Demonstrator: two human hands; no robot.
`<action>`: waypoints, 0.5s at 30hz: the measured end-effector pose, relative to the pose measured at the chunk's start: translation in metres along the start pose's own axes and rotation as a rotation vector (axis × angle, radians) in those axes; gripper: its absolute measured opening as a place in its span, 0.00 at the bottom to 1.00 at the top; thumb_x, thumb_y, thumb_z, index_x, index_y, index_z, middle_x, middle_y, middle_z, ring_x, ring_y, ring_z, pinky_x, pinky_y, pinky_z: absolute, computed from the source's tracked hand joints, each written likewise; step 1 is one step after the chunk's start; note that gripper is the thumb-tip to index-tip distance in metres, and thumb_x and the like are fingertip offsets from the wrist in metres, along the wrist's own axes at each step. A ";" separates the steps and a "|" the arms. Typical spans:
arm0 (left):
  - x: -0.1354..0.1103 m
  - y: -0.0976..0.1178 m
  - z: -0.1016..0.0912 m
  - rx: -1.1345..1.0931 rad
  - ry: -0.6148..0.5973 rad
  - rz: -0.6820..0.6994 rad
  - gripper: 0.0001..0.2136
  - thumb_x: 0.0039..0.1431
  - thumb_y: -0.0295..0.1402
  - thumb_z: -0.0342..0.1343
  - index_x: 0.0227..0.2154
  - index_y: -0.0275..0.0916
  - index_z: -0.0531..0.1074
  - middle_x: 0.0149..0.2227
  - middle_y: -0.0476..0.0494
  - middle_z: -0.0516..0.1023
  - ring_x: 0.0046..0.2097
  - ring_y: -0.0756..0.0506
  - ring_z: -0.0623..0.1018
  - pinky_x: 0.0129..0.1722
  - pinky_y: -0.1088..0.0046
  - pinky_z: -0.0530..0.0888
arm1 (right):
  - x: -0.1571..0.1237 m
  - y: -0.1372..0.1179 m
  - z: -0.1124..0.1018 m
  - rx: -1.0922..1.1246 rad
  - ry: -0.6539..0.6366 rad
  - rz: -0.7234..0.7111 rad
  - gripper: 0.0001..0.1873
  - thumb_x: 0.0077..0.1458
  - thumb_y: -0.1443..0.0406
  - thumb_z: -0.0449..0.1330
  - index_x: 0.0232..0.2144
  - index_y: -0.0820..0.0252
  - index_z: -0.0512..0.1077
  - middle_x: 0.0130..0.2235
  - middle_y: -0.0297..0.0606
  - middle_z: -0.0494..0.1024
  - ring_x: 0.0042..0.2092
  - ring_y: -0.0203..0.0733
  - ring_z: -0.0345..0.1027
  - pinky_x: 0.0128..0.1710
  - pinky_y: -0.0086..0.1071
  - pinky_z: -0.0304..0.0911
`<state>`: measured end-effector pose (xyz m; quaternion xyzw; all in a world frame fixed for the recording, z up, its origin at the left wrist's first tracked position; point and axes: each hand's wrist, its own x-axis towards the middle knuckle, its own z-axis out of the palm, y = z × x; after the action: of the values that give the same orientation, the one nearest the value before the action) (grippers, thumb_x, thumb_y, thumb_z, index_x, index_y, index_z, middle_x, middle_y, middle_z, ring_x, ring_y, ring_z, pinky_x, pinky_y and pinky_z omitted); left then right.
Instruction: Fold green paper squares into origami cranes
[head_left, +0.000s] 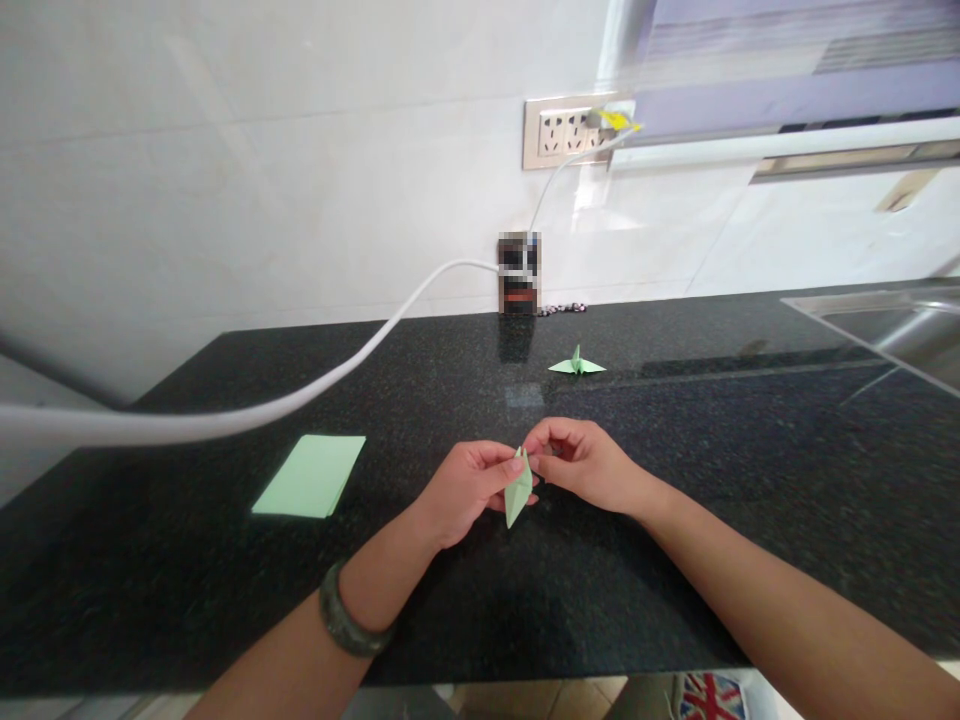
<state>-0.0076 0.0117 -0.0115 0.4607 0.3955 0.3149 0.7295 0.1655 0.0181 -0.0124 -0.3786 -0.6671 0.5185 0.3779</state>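
A small, partly folded piece of light green paper (pixel 518 488) is held just above the black countertop (pixel 675 520) at the centre. My left hand (pixel 465 490) pinches its upper left side between thumb and fingers. My right hand (pixel 581 462) pinches the paper's top tip from the right, fingers curled. A finished green paper crane (pixel 576 364) sits farther back on the counter. To the left lies a flat stack of green paper sheets (pixel 311 474). A dark bangle is on my left wrist.
A white cable (pixel 300 395) runs across the left of the counter to a small dark device (pixel 518 272) by the wall, below a wall socket strip (pixel 574 130). A steel sink (pixel 892 325) sits at the far right. The counter's front edge is near my forearms.
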 end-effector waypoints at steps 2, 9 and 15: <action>0.000 -0.001 -0.001 0.007 -0.008 -0.010 0.12 0.47 0.38 0.57 0.29 0.31 0.72 0.27 0.43 0.75 0.30 0.46 0.76 0.33 0.67 0.73 | -0.001 0.001 0.000 -0.017 -0.013 -0.006 0.05 0.48 0.66 0.57 0.29 0.62 0.66 0.24 0.31 0.69 0.24 0.30 0.60 0.24 0.25 0.57; 0.000 -0.001 0.002 0.019 -0.040 -0.053 0.11 0.48 0.36 0.56 0.28 0.31 0.74 0.24 0.42 0.75 0.29 0.46 0.76 0.32 0.68 0.73 | -0.003 -0.001 -0.001 -0.193 -0.038 -0.040 0.02 0.48 0.68 0.55 0.28 0.62 0.65 0.26 0.33 0.69 0.25 0.31 0.61 0.23 0.25 0.58; -0.001 0.001 0.005 0.024 -0.011 -0.082 0.10 0.45 0.36 0.58 0.26 0.31 0.73 0.23 0.44 0.75 0.28 0.47 0.76 0.32 0.68 0.73 | -0.004 -0.008 -0.005 -0.321 -0.082 -0.080 0.02 0.47 0.70 0.54 0.27 0.61 0.65 0.24 0.31 0.67 0.23 0.29 0.59 0.21 0.23 0.54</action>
<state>-0.0038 0.0096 -0.0094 0.4546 0.4139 0.2775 0.7383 0.1706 0.0152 -0.0046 -0.3856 -0.7708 0.4047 0.3054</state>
